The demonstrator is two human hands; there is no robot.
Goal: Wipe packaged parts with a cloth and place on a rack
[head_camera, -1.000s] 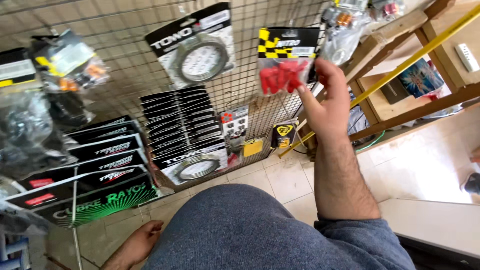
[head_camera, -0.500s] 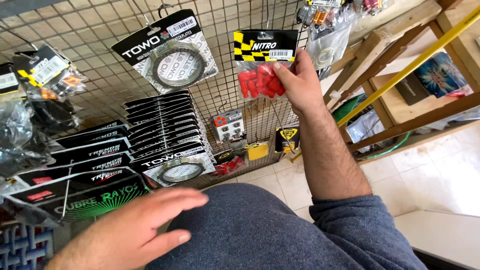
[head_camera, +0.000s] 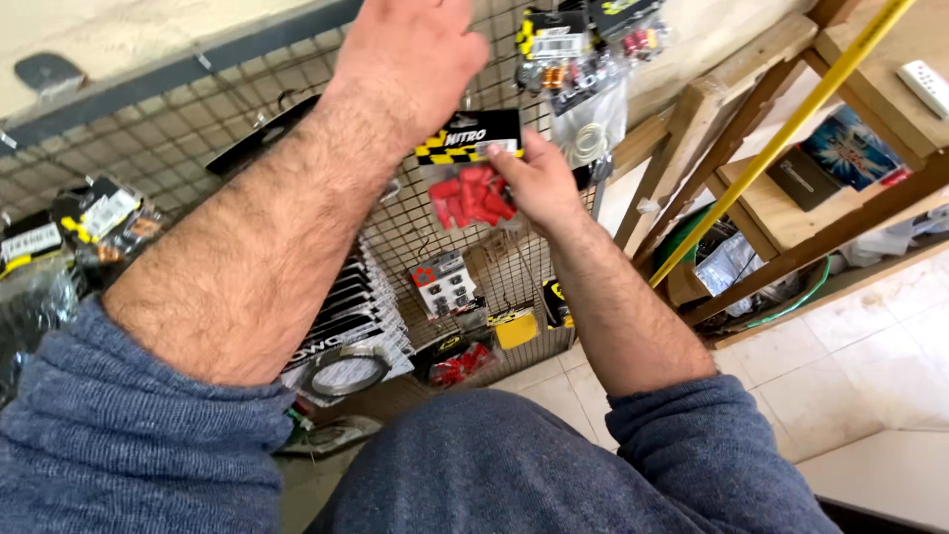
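Right hand grips the red-parts packet; left hand, grip unclear, raised at the wire rack

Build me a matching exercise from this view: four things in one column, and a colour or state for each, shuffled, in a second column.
Things:
1. Clear hanging packet of small plastic caps
2. Long slanted pole by the wooden shelf frame
3. Right hand
4. Left hand

Colours or states:
A. Yellow
B. Raised in front of the wire mesh rack, holding nothing visible
C. Red contents under a black and yellow header card
D. Gripping the edge of the packet

Pairs: 1-C, 2-A, 3-D, 4-B
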